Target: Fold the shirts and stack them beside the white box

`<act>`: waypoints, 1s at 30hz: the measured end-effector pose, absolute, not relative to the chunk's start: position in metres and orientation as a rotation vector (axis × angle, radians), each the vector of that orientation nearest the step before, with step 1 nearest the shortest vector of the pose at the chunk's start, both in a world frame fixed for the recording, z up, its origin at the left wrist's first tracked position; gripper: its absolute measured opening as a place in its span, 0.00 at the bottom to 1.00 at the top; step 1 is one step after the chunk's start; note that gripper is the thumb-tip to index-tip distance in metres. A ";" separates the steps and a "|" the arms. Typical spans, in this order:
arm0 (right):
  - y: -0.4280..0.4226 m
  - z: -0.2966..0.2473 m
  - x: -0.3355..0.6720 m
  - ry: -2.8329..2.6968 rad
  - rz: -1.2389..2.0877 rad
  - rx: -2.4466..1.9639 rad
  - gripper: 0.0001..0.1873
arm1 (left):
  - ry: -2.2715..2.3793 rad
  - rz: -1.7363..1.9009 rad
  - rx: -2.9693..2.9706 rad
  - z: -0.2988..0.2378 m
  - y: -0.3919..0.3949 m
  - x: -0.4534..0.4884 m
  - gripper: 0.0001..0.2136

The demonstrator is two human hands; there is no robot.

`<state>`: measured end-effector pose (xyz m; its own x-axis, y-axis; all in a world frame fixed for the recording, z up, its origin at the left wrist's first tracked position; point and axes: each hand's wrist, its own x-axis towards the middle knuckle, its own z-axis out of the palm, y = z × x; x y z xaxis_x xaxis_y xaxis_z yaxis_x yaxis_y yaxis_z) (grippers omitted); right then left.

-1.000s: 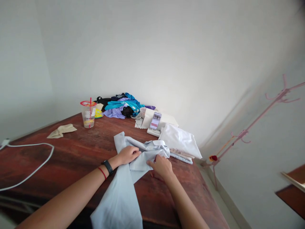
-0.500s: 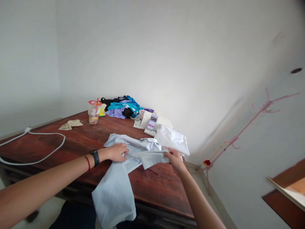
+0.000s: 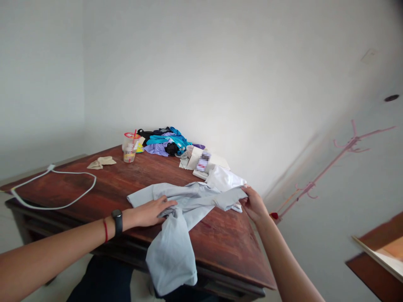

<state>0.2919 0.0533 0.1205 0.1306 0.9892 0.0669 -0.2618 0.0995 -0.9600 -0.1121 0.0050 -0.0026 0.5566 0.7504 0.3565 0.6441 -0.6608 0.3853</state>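
- left hand [image 3: 150, 212] lies flat on pale blue shirt [image 3: 192, 200], fingers spread, pressing it to dark wooden table [image 3: 138, 178]
- right hand [image 3: 254, 204] pinches the shirt's right end at the table's right edge
- shirt lies across the near table, one part hanging over the front edge
- white cable [image 3: 67, 197] loops at left
- folded white cloth [image 3: 225, 178] just behind shirt, box [image 3: 214, 161] beyond
- far end: cup [image 3: 129, 147], beige rag [image 3: 101, 162], clothes pile [image 3: 163, 142] by white wall
- pink coat rack [image 3: 330, 165] at right

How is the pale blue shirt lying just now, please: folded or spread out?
Spread out and rumpled. The shirt stretches between the left hand and right hand, one end hanging over the table edge.
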 end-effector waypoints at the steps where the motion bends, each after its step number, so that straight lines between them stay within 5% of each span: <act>1: 0.053 0.123 0.293 -0.960 1.156 -0.997 0.15 | 1.197 0.742 2.562 -0.005 0.005 -0.109 0.13; 13: 0.071 0.123 0.378 -0.953 0.820 -1.222 0.18 | 1.219 1.169 2.647 0.044 0.024 -0.171 0.16; 20: 0.071 0.069 0.377 -1.077 0.574 -1.590 0.18 | 1.324 0.851 2.614 0.019 0.022 -0.172 0.16; 25: 0.038 0.050 0.323 -1.750 -0.015 -1.556 0.15 | 1.210 0.868 2.602 0.025 0.005 -0.141 0.16; 30: -0.005 0.031 0.243 -2.385 0.244 -1.166 0.17 | 1.003 0.957 2.836 0.032 -0.019 -0.109 0.23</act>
<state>0.2433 -0.0049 0.0309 -0.5274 0.7811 0.3343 0.6972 0.6227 -0.3552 -0.1092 -0.0187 0.0324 0.6142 0.5662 0.5498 0.5754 -0.7981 0.1791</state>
